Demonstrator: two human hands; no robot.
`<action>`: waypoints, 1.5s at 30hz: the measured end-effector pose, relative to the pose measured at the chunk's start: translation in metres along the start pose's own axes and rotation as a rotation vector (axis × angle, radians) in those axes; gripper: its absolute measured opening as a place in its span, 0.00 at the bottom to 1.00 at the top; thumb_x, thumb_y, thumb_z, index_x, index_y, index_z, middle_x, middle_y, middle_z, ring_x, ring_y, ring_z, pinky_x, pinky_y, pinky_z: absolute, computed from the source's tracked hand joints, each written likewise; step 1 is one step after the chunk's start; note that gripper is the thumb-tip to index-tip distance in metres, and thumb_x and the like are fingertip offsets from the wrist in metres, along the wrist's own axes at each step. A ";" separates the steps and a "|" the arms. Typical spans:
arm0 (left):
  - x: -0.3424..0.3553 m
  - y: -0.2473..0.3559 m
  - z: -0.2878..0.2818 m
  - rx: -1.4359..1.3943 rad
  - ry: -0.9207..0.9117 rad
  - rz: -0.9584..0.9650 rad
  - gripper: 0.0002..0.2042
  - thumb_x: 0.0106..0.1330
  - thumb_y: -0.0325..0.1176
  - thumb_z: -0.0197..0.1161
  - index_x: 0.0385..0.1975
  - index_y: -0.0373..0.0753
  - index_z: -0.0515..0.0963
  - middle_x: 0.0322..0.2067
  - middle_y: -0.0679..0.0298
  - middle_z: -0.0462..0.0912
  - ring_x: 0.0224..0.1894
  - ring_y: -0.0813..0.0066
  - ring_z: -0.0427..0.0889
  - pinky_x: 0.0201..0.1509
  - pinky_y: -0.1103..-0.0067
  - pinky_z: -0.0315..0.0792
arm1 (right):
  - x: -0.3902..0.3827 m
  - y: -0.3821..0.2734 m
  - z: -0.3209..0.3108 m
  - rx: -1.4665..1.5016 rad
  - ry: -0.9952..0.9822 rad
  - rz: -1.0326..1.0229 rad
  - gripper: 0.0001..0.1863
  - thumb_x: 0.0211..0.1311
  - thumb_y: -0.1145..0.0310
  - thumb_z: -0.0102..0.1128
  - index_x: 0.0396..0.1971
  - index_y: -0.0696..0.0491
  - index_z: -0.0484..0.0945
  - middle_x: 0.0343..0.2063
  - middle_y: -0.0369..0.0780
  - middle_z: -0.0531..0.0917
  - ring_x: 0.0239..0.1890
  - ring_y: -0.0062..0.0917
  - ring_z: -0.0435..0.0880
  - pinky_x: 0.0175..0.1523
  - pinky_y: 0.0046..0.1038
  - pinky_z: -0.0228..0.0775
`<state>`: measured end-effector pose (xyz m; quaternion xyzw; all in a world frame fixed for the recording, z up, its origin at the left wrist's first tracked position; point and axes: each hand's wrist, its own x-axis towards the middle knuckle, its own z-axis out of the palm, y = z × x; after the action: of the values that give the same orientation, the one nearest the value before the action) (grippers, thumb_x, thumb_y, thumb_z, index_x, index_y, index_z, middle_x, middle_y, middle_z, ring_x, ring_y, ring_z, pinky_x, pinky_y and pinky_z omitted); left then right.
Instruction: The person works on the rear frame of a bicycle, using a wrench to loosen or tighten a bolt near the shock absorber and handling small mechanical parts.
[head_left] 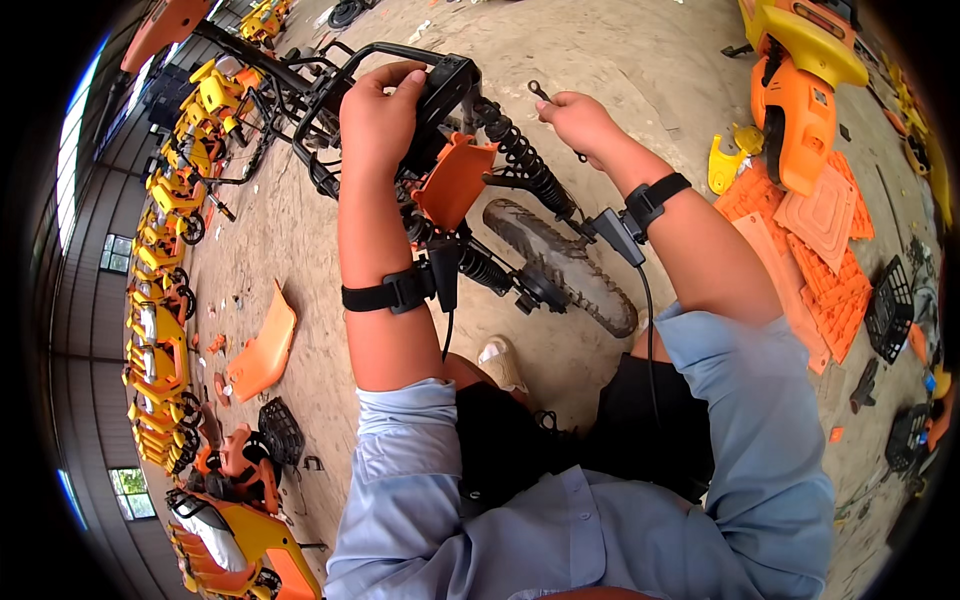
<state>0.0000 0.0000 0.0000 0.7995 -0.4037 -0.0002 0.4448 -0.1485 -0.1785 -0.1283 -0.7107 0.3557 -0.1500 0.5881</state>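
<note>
A partly stripped scooter frame with a black tubular front rack [400, 48] stands before me. My left hand [378, 112] is at the rack, beside a black block-shaped part [448, 85]. Its fingers are curled with the thumb close to them; whatever they pinch is hidden. In my right hand [580, 125], held out right of the rack, is a dark wrench [540, 92] whose ring end points up and away. Below the rack are an orange panel [458, 180], black coil-spring shock absorbers [530, 165] and a dusty front tyre [560, 265].
Yellow scooters [160, 330] line the left wall. An orange curved panel [265, 345] and a black basket [281, 430] lie on the concrete floor at left. On the right are stacked orange panels [825, 215], a black crate [888, 308] and an orange-yellow scooter body [800, 110].
</note>
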 end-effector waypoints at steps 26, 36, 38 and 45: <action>0.002 -0.008 0.005 -0.121 0.082 0.102 0.17 0.64 0.42 0.73 0.43 0.34 0.88 0.23 0.66 0.80 0.26 0.80 0.75 0.30 0.78 0.71 | 0.011 0.012 0.011 -0.062 0.073 -0.114 0.22 0.74 0.51 0.58 0.50 0.55 0.83 0.37 0.43 0.84 0.37 0.32 0.81 0.43 0.37 0.73; 0.003 -0.007 0.005 0.014 0.090 0.109 0.16 0.65 0.42 0.72 0.41 0.34 0.88 0.26 0.65 0.81 0.27 0.80 0.76 0.32 0.78 0.71 | 0.014 0.015 0.012 -0.011 0.038 -0.106 0.20 0.73 0.53 0.59 0.48 0.56 0.84 0.35 0.42 0.84 0.36 0.30 0.80 0.42 0.36 0.72; 0.004 -0.009 0.006 -0.066 0.091 0.107 0.15 0.65 0.42 0.72 0.41 0.35 0.88 0.25 0.66 0.80 0.27 0.80 0.75 0.32 0.79 0.71 | 0.014 0.015 0.014 0.002 0.041 -0.108 0.20 0.73 0.53 0.59 0.48 0.56 0.84 0.34 0.41 0.83 0.35 0.30 0.80 0.41 0.36 0.72; 0.000 -0.001 0.004 0.069 0.081 0.051 0.15 0.66 0.40 0.71 0.45 0.36 0.87 0.22 0.70 0.75 0.25 0.81 0.71 0.31 0.79 0.69 | 0.011 0.010 0.008 -0.034 -0.021 -0.078 0.23 0.73 0.51 0.60 0.51 0.57 0.82 0.43 0.43 0.85 0.43 0.30 0.82 0.49 0.35 0.73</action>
<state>-0.0003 -0.0025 -0.0029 0.8031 -0.4055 0.0575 0.4328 -0.1388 -0.1807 -0.1425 -0.7353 0.3243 -0.1593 0.5734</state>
